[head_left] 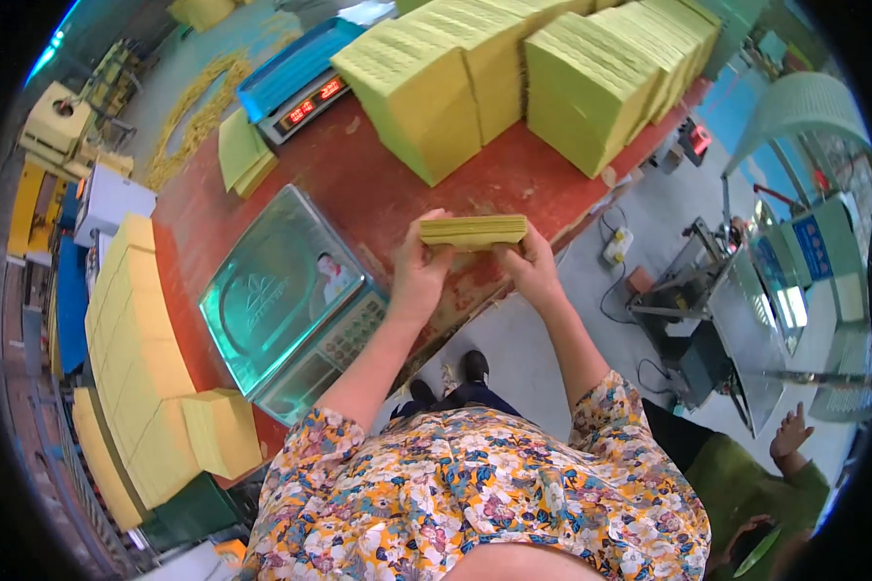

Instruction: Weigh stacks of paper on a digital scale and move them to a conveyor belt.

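Between my two hands I hold a stack of yellow paper sheets (473, 230), its layered edge toward me, above the near edge of the red table. My left hand (422, 261) grips the stack's left end, and my right hand (530, 263) grips its right end. Fingers of both hands are partly hidden behind or under the sheets. Left of my left forearm a digital scale with a shiny metal plate (271, 281) rests on the table. Beyond the stack stand tall blocks of yellow paper (426, 107).
A blue-trayed scale (295, 63) with a lit red display stands at the back of the red table (358, 165). Thin yellow sheets (242, 155) lie beside it. More yellow blocks (136, 349) line the left. A green chair (804, 116) and a person's hand (792, 433) are at right.
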